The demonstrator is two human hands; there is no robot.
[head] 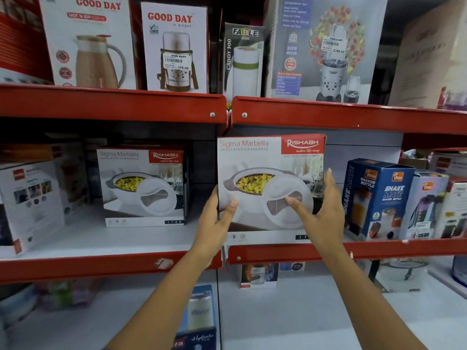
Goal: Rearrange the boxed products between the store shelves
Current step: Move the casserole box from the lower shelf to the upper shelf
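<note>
A white Sigma Marbella casserole box (262, 168) with a red Rishabh corner stands upright at the left end of the right-hand middle shelf (379, 248). My left hand (214, 223) grips its lower left edge, thumb on the front. My right hand (321, 208) clasps its right side, thumb across the front and fingers up along the edge. A second identical casserole box (144, 185) rests farther back on the left-hand middle shelf (75, 266), untouched.
Blue Shake Mate bottle boxes (376, 198) crowd the shelf just right of the held box. A tilted white box (32, 203) sits at far left. Good Day flask boxes (174, 46), a Fable box (243, 61) and a blender box (326, 49) fill the upper shelf. Lower shelves hold small items.
</note>
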